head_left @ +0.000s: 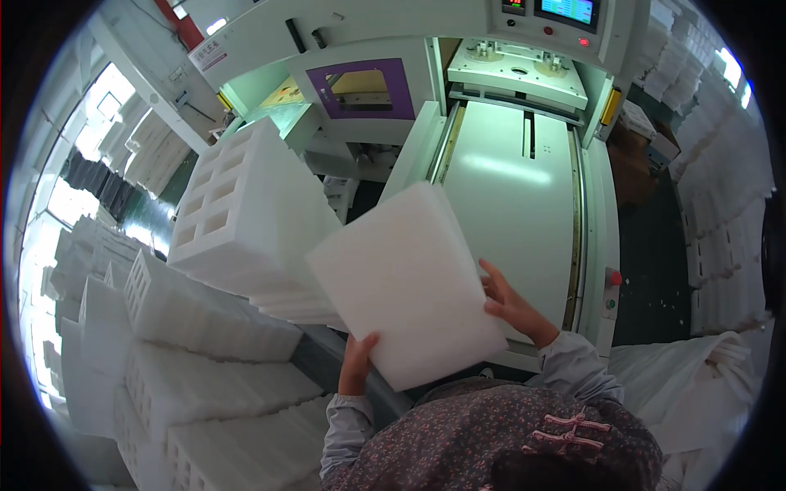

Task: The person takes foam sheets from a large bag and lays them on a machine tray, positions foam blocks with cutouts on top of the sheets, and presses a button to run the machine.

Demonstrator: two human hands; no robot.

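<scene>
A plain white foam sheet (409, 286) hangs tilted in front of my body, its broad face toward me. My left hand (358, 360) grips its lower left edge, with the thumb on the face and the other fingers hidden behind. My right hand (512, 303) is at the right edge, fingers against the side and index finger stretched upward. Just left of the sheet rises a tall stack of white foam pieces (278, 213); its top piece has rectangular cut-out holes.
Ahead stands a machine with a pale flat bed (512, 221), a raised platen (520, 78) and a screen panel (566, 11). Red and green buttons (612, 278) sit on its right edge. More foam stacks (221, 376) fill the lower left; white sheeting (688, 385) lies at right.
</scene>
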